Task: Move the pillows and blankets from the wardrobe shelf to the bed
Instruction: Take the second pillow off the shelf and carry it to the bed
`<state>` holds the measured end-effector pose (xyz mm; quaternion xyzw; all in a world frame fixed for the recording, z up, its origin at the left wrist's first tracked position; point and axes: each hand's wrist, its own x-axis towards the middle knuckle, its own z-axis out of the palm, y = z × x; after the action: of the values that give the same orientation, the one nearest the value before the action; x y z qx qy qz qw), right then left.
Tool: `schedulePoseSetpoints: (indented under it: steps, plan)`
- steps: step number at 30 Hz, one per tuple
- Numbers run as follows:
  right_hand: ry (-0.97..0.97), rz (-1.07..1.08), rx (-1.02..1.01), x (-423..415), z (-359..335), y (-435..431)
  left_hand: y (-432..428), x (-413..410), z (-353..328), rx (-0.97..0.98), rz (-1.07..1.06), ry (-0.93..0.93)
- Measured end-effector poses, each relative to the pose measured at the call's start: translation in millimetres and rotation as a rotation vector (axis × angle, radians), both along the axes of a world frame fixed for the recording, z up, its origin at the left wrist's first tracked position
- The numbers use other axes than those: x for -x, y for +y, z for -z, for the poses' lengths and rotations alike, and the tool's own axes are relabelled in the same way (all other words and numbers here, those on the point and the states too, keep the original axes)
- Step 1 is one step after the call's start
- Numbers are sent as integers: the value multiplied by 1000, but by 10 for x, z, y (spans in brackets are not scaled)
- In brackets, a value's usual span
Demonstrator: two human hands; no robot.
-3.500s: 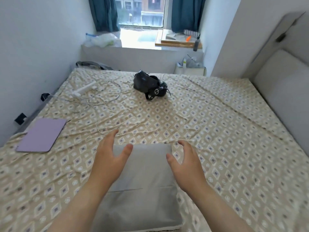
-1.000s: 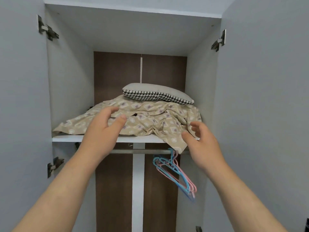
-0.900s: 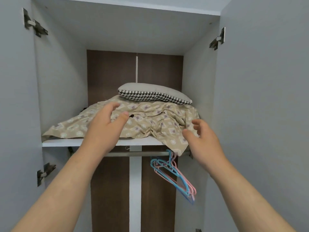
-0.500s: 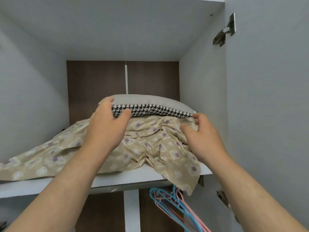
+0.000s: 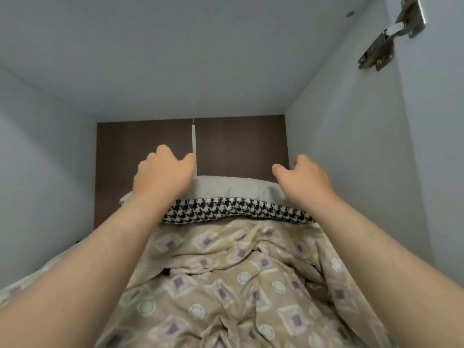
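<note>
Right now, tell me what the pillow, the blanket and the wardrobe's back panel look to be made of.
Pillow: woven fabric, matte; plain grey top, black-and-white houndstooth side band.
Blanket: thin printed cloth, probably cotton or a blend; it creases finely, with beige diamond motifs.
Back panel: dark brown wood-look board, likely laminate; matte, faint grain.

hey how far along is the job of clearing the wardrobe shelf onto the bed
Nothing here shows anything finished; the bed is out of view. In hand: the left hand and right hand reach over the grey pillow, neither clearly gripping. Left: that pillow and the patterned blanket both lie on the shelf.
</note>
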<state>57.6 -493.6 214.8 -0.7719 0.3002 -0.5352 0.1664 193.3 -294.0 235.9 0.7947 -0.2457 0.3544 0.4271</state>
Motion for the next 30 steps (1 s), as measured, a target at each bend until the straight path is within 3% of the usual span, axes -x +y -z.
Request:
schedulePoseSetpoints:
  steps: [5,10,14,20,30]
  plan:
    - [213,84,-154,-439,-93,-295,-166,-577,-174,-209,-142,220]
    - [351,-173,-355,-714,-18,-471,-211,-952,-96,-280,-17,424]
    - [434,13,-206,-845,204,-488,-257,-1097,139,-282,-125,381]
    - [205,122,-193,-883,560,-513,-316,-1149,381,-207,-105,272]
    - [-194,45,93,-749,632,-409,-120,-967,476,114,-56,-91]
